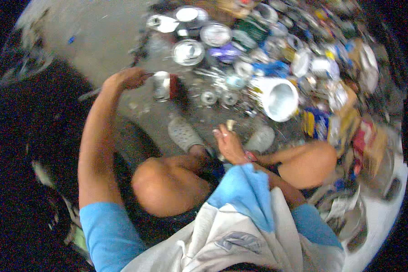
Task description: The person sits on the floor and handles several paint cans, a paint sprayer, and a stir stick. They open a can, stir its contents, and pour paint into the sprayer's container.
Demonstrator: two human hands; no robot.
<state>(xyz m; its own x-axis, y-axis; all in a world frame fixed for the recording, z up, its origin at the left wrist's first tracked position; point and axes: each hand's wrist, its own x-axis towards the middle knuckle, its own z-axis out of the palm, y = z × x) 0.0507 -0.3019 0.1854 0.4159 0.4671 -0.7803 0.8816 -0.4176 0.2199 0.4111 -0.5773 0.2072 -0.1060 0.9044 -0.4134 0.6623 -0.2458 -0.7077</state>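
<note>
Out to the left, my left hand (132, 78) is closed, its fingertips at the rim of a silver and red tin can (162, 86). Blur hides the exact grip; a thin dark edge shows between fingers and can. Close to my body, between my knees, my right hand (230, 144) has its fingers drawn together. A small pale piece (230, 124) sticks up at those fingertips; its kind is too blurred to tell. To the right of the tin can lie small can-like rings (208, 98) and a big white tub (282, 99) on its side, its mouth towards me.
Several cans and lids (188, 52) lie ahead on the grey floor (95, 38). A heap of mixed scrap with a purple can (225, 53) spreads to the right. Crumpled packaging (316, 123) lies beside my right knee. My shoes (186, 134) stand between the hands and the heap.
</note>
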